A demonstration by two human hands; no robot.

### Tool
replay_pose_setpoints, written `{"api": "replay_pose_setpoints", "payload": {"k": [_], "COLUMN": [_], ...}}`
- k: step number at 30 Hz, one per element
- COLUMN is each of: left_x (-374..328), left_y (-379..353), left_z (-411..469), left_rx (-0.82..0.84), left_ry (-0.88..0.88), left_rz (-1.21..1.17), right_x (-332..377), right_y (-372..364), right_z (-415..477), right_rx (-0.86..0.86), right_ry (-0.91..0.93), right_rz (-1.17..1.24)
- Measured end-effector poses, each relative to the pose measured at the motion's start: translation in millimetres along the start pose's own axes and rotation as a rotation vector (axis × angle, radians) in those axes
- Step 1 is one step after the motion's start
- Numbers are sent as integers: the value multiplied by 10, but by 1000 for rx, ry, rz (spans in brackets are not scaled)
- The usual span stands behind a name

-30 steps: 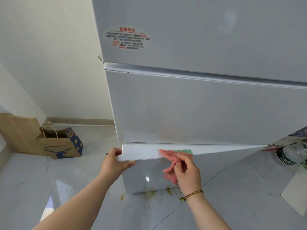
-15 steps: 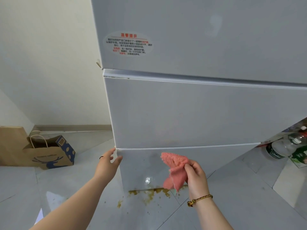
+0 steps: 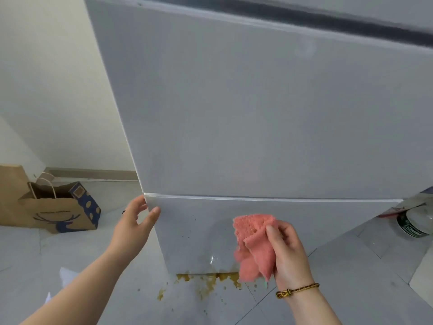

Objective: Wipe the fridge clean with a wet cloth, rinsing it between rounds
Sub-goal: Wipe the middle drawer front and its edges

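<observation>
At the far left, a brown paper bag (image 3: 58,212) with a dark blue print stands open on the tiled floor (image 3: 351,277), near the floor's edge along the wall, with a flat brown sheet (image 3: 11,184) upright just behind it. Right of the bag, the left hand (image 3: 133,226) reaches to the left front corner of the fridge (image 3: 257,113), just under the seam where the lower drawer (image 3: 199,235) meets the door above. Its fingers are loose and nearly straight: the thumb lies on the drawer's front and the other fingers sit by the side face, grasping nothing. The drawer sits flush with the door above, and small dark specks dot its front. A yellow-brown spill (image 3: 206,281) spreads on the floor along the bottom edge of the fridge. Further right, the pink cloth (image 3: 255,245) hangs bunched in front of the drawer's right half; whether it touches the panel I cannot tell. The right hand (image 3: 288,249) grips it, fingers curled round the folds and thumb pressed on top, a braided bracelet (image 3: 297,289) on the wrist. At the floor's right edge, beside the fridge, stands a bottle (image 3: 417,224) with a dark label.
</observation>
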State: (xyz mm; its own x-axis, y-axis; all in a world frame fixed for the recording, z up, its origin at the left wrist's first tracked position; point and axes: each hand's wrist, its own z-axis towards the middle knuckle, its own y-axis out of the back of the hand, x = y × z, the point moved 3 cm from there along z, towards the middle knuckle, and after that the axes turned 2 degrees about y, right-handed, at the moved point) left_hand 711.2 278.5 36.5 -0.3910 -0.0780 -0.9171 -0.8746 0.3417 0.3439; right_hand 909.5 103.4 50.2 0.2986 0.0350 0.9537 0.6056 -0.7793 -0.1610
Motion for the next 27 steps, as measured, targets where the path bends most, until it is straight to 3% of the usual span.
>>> {"api": "replay_pose_setpoints", "payload": {"k": [9, 14, 19, 22, 24, 27], "left_x": [385, 452, 543, 547, 541, 515], "left_y": [-209, -244, -222, -218, -217, -205], "left_z": [341, 507, 638, 640, 639, 614], "left_rx": [-205, -208, -197, -172, -172, -179], "left_ry": [-358, -540, -627, -639, -637, -632], "left_rz": [-78, -191, -257, -290, -286, -288], "right_x": [-564, -830, -949, -909, -834, -677], "right_y": [185, 122, 57, -82, -180, -326], "right_z": [347, 454, 382, 273, 230, 222], "right_rx": [-36, -29, 155, 386, 486, 501], "right_ry": [360, 457, 452, 350, 355, 505], "right_rz": [-340, -175, -39, 108, 41, -154]}}
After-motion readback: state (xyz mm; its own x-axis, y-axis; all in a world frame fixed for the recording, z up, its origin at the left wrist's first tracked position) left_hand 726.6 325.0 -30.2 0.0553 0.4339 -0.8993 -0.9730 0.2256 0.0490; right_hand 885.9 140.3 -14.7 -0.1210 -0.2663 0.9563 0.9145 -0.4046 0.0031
